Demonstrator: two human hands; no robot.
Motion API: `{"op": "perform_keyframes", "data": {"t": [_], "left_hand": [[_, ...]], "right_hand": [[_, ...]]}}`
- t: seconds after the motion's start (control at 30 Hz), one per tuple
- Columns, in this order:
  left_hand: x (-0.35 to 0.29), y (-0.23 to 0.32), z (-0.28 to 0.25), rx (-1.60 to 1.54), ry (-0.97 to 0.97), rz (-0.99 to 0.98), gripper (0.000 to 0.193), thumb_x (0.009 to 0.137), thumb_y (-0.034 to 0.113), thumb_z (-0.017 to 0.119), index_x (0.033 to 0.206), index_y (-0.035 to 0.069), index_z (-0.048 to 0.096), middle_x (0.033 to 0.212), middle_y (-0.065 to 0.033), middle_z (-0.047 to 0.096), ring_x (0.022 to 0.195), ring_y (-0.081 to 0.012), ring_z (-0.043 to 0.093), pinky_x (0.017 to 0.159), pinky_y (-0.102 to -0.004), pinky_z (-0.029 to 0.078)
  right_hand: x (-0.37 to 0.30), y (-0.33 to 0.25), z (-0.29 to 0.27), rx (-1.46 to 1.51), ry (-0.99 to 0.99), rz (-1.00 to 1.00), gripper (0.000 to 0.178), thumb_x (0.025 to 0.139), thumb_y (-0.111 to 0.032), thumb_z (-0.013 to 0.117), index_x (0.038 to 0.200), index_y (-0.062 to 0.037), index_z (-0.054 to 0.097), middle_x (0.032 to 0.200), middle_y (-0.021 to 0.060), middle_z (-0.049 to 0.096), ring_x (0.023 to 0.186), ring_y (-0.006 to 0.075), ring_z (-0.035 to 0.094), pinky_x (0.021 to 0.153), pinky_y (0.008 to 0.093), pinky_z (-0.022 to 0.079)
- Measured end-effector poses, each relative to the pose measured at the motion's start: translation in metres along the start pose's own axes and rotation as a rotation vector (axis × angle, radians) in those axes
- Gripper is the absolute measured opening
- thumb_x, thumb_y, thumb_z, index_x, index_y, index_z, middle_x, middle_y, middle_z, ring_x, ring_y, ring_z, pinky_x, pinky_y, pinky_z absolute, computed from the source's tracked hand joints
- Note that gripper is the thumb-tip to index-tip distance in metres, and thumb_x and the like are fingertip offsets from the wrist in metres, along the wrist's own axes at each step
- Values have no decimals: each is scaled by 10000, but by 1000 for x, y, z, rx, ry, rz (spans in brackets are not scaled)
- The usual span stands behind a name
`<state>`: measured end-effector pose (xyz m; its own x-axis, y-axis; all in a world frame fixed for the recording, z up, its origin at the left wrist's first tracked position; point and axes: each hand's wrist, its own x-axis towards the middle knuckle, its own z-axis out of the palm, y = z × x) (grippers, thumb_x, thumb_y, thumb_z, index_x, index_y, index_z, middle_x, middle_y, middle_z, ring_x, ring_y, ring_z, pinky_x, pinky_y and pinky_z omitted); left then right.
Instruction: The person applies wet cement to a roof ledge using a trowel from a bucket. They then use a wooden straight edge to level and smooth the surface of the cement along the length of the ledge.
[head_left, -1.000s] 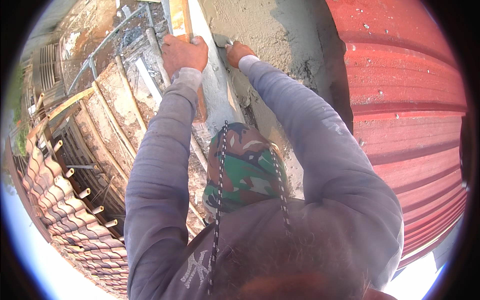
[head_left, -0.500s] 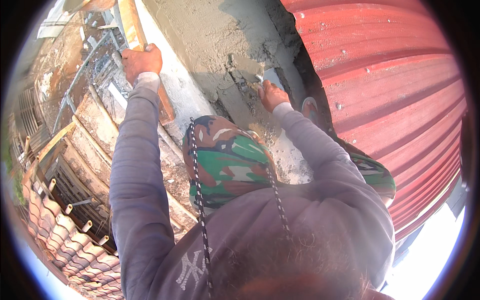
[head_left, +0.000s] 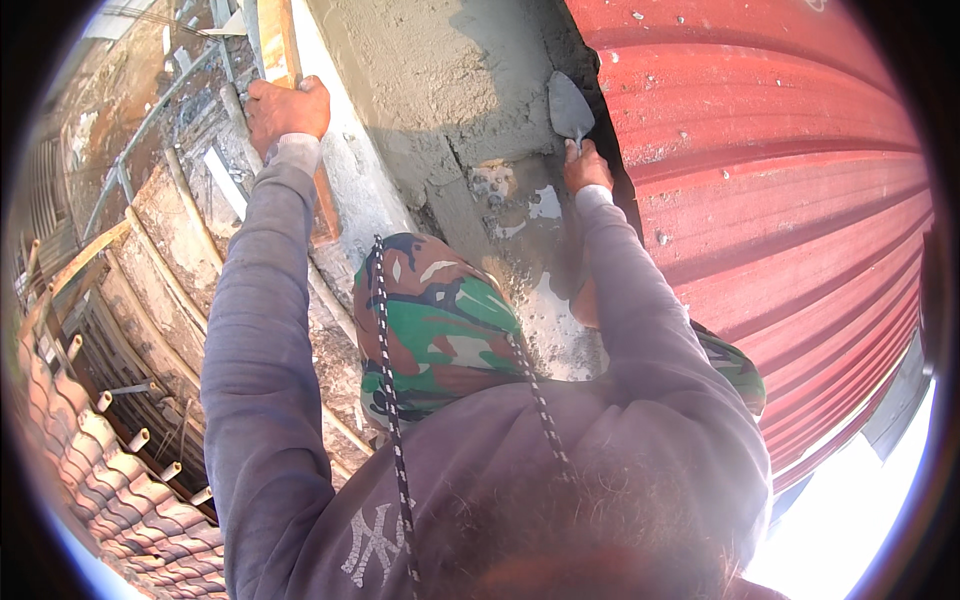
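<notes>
My right hand [head_left: 586, 168] is closed round the handle of a pointed trowel [head_left: 570, 106]. The trowel's grey blade lies at the right side of a strip of wet mortar [head_left: 420, 70], close to the red metal roofing. On the left, my left hand [head_left: 288, 112] grips a long wooden board [head_left: 278, 40] that stands along the outer side of the white wall edge [head_left: 345, 130]. Its fingers wrap over the board's top. Nearer to me, the mortar gives way to a rougher, patchy surface with wet spots.
Red corrugated roofing [head_left: 760, 150] slopes away on the right. On the left, well below, are poles, debris and a bent metal rail [head_left: 140, 150]. Clay roof tiles [head_left: 120, 480] fill the lower left. My camouflage-clad knee [head_left: 440, 330] is close to the wall top.
My right hand has moved right and slightly forward with the trowel, from the patchy mortar to the roofing side. The trowel blade now shows fully. My left hand keeps its grip on the board.
</notes>
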<state>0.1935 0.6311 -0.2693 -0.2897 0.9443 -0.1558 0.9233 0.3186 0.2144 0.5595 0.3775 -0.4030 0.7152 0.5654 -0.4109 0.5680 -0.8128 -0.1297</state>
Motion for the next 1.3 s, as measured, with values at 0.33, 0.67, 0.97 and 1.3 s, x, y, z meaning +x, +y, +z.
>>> {"op": "perform_keyframes", "data": {"t": [0.33, 0.67, 0.97, 1.3], "left_hand": [[-1, 3, 2, -14, -1, 10, 747, 921, 458, 659, 1400, -80, 462, 1419, -327, 582, 1303, -457, 625, 1097, -522, 506], [0, 2, 6, -29, 11, 13, 738, 920, 476, 674, 1368, -75, 474, 1407, -312, 590, 1305, -449, 615, 1089, -520, 507], [4, -4, 11, -24, 51, 25, 744, 902, 491, 705, 1360, -53, 484, 1377, -279, 603, 1275, -420, 640, 1053, -524, 534], [5, -11, 11, -68, 82, 53, 700, 915, 466, 735, 1346, -28, 489, 1364, -250, 613, 1264, -426, 641, 1041, -536, 536]], "right_hand": [[22, 16, 1, 77, 39, 127, 513, 1079, -491, 511, 1368, -86, 639, 1326, 265, 710, 1262, 460, 666, 1073, 543, 522], [-3, 75, 70, 372, -16, 188, 558, 1098, -469, 492, 1309, 23, 646, 1039, 274, 765, 768, 402, 784, 646, 489, 628], [-85, 71, 69, 714, -157, 555, 567, 1130, -484, 441, 1278, 22, 648, 948, 202, 734, 667, 332, 740, 556, 482, 623], [-74, 83, 55, 516, -47, 411, 582, 1126, -474, 456, 1323, 49, 622, 1154, 267, 758, 842, 388, 789, 697, 480, 643]]}}
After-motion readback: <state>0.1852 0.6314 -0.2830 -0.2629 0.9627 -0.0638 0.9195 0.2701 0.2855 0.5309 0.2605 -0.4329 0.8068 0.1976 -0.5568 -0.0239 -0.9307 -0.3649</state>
